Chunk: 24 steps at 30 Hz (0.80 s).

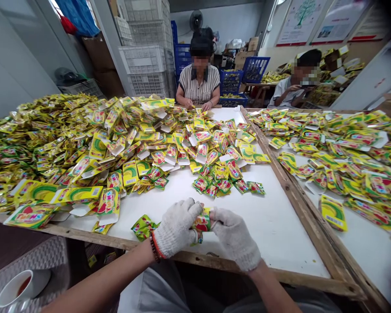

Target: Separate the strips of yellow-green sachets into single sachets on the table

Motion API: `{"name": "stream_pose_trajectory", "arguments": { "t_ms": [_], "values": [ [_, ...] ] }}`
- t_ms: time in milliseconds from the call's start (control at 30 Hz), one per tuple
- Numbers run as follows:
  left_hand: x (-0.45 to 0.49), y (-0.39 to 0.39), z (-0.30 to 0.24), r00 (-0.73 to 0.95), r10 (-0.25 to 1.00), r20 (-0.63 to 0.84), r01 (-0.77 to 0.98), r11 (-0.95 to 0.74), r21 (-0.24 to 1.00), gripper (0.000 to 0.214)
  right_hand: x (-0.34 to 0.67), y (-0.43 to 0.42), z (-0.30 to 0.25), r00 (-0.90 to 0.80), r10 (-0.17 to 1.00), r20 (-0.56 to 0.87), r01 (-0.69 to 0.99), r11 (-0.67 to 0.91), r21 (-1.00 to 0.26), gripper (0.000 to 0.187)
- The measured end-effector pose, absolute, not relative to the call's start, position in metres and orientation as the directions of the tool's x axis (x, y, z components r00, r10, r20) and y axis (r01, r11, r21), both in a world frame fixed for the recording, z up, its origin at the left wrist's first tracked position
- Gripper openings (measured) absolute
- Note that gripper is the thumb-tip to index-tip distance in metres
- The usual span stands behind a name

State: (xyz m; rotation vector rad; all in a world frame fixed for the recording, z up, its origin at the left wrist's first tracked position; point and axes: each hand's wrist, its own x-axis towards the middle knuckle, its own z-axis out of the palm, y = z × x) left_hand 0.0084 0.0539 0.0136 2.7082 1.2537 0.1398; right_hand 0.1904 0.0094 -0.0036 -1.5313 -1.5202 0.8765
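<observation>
Here we go: the left hand (177, 228) and the right hand (236, 238), both in white knit gloves, are coming together at the middle and clamping a small foil sachet (202, 221) between their fingertips. The sachet is sitting right in the gap, mostly covered at its lower end, with only a short stretch showing. It's glossy, printed in green, yellow and red, and looks crimped and bent. Its long axis is running across between the hands, tilting up toward the right hand. Just beside the left hand, a crumpled strip of green sachets (143, 227) is lying on the white table top (273, 226), close to the wooden frame (247, 264). Whether that strip joins the held sachet, nobody can tell from here. Farther out, a big heap of sachets and yellow-green cartons (84, 148) is spreading across the table, and a co-worker (198, 84) is reaching into it from the far side.
</observation>
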Motion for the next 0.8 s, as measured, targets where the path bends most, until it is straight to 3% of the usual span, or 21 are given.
{"name": "stream_pose_trajectory", "arguments": {
  "t_ms": [167,300,367,433,500,567,667,800],
  "values": [
    [0.013,0.051,0.012,0.613,0.790,0.022,0.774,-0.605,0.187,0.062,0.189,0.005,0.002,-0.060,0.987,-0.150,0.321,-0.123,-0.939,0.027],
    [0.017,0.048,0.009,0.639,0.768,0.052,0.747,-0.635,0.196,0.057,0.184,0.004,-0.001,-0.146,0.966,-0.211,0.279,-0.165,-0.946,0.029],
    [0.018,0.047,0.008,0.651,0.754,0.084,0.705,-0.642,0.302,0.056,0.183,0.005,-0.004,-0.162,0.967,-0.195,0.295,-0.141,-0.945,0.037],
    [0.017,0.049,0.009,0.608,0.778,0.161,0.629,-0.595,0.501,0.066,0.184,0.007,-0.007,-0.117,0.977,-0.179,0.280,-0.141,-0.950,0.037],
    [0.013,0.054,0.010,0.486,0.849,0.205,0.519,-0.470,0.714,0.078,0.188,0.007,-0.011,-0.029,0.983,-0.184,0.225,-0.172,-0.959,0.035],
    [0.008,0.060,0.011,0.409,0.905,0.115,0.378,-0.283,0.881,0.070,0.192,0.007,-0.015,0.058,0.980,-0.192,0.151,-0.198,-0.968,0.035],
    [0.004,0.067,0.005,0.457,0.887,-0.060,0.187,-0.030,0.982,0.039,0.193,0.004,-0.020,0.089,0.976,-0.198,0.112,-0.207,-0.972,0.036],
    [0.005,0.067,-0.008,0.451,0.887,-0.096,0.021,0.097,0.995,0.035,0.193,0.004,-0.018,0.116,0.974,-0.193,0.178,-0.211,-0.961,0.036]
  ]
}}
